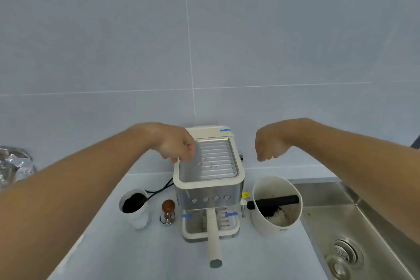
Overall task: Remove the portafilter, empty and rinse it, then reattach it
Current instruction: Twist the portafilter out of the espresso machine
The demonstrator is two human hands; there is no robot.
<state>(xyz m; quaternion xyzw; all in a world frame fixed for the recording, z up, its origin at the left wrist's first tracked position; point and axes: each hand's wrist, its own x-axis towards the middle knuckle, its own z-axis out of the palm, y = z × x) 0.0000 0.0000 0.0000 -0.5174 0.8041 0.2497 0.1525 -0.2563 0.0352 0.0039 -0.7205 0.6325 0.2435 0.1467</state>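
- The left hand (pixel 176 144) hangs with fingers curled loosely together, holding nothing, its fingertips over the far left corner of the espresso machine (pixel 209 185).
- The right hand (pixel 269 145) is curled the same way and empty, in the air to the right of the machine's top.
- The portafilter (pixel 213 237) sits locked under the machine's front, its pale handle pointing toward the near edge of the counter (pixel 141 254).
- A knock box (pixel 276 203) stands just right of the machine; a cup of grounds (pixel 134 208) and a tamper (pixel 167 211) stand left.
- The sink (pixel 354 229) lies at the right.
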